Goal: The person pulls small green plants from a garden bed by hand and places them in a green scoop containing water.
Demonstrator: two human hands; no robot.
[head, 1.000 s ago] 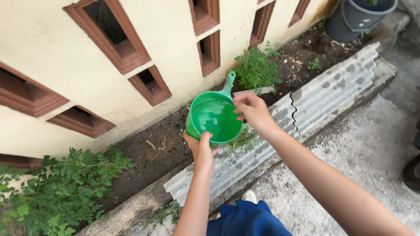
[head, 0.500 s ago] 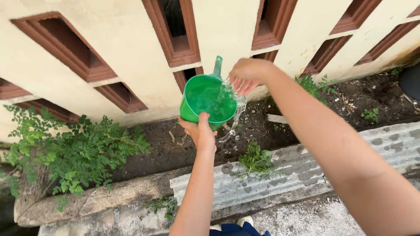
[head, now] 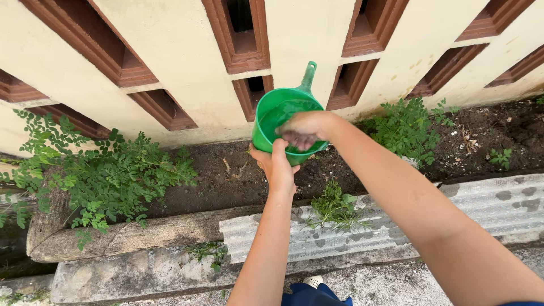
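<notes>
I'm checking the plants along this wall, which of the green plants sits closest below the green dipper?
The small tuft at the corrugated sheet's edge, just below the green dipper. The two bushier plants stand farther off to either side.

head view: single camera worn on the head | looked steeply down over both forearms | faced the cream wall (head: 170, 51) and soil bed (head: 226, 175) | close range | no second view
</notes>
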